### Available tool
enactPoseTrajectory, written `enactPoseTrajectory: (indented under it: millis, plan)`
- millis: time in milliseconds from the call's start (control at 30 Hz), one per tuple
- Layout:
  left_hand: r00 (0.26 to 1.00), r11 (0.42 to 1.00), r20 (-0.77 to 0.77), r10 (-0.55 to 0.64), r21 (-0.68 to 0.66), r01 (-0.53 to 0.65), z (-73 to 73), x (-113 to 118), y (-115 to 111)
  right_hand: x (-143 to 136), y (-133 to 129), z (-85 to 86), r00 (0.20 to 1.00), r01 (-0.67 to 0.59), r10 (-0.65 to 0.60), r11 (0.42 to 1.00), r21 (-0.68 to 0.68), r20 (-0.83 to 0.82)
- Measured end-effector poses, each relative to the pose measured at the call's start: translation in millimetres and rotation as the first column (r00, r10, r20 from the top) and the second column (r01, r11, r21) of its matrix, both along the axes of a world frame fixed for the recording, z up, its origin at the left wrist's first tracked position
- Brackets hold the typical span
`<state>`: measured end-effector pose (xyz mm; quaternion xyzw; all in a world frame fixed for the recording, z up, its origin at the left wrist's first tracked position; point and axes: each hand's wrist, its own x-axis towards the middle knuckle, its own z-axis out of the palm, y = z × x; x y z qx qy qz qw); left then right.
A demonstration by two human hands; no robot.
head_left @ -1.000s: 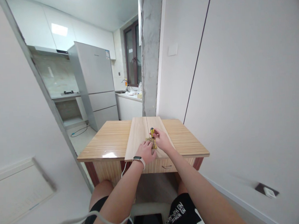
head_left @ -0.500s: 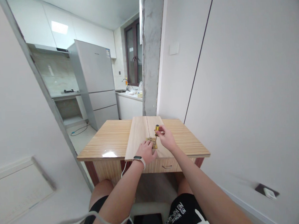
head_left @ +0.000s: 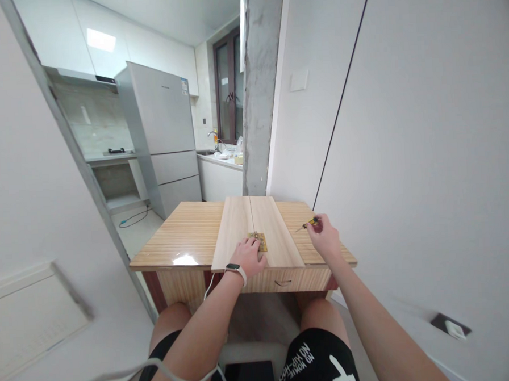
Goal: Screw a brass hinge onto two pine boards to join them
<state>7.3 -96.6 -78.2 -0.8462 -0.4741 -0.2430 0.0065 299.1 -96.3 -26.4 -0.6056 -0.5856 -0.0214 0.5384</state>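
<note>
On two pale wooden boards [head_left: 278, 235], laid side by side with a narrow seam, sits a small brass-coloured metal plate [head_left: 262, 242] near that seam. My left hand [head_left: 247, 257] presses on the plate with curled fingers, hiding its left part; a band with a dark screen is on that wrist. To the right, above the tabletop, my right hand [head_left: 325, 235] pinches a yellow-and-black screwdriver [head_left: 311, 222] by its handle. The screwdriver's shaft points left and slightly down, apart from the plate.
The boards lie across a wood-grain table [head_left: 188, 228] with a drawer [head_left: 282, 282] at its front. A white cable [head_left: 152, 363] passes over my left forearm. Walls stand close on both sides. Beyond the table are a grey refrigerator [head_left: 165, 115] and a sink counter [head_left: 219, 175].
My right hand has lifted the screwdriver off the plate and moved right with it, tipping it from upright to nearly level. My left hand stays on the plate.
</note>
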Motion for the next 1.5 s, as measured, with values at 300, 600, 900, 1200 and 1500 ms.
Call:
enactPoseTrajectory:
  millis: [300, 600, 900, 1200, 1500]
  plan:
    - [0.999, 0.999, 0.036, -0.015, -0.040, 0.016, 3.3, 0, 1, 39, -4, -91.3, 0.967, 0.203, -0.166, 0.961, -0.190, 0.194]
    - [0.947, 0.996, 0.317, -0.051, -0.051, 0.071, -3.7, -2, 11, 44, -3, -111.9, 0.889, 0.335, -0.218, 0.909, -0.248, 0.403]
    - [0.863, 0.968, 0.442, 0.243, -0.160, -0.191, -2.0, -51, 41, 43, -9, -103.4, 0.915, 0.262, -0.169, 0.940, -0.221, 0.366]
    - [0.849, 0.812, 0.145, 0.508, -0.410, -0.415, -2.2, -102, 55, -33, 1, -63.7, 0.940, 0.177, -0.009, 0.867, -0.465, 0.341]
    - [0.820, 0.710, 0.167, 0.548, -0.611, -0.350, 38.3, -100, 71, -37, 52, -47.5, 0.986, 0.128, -0.003, 0.669, -0.732, 0.169]
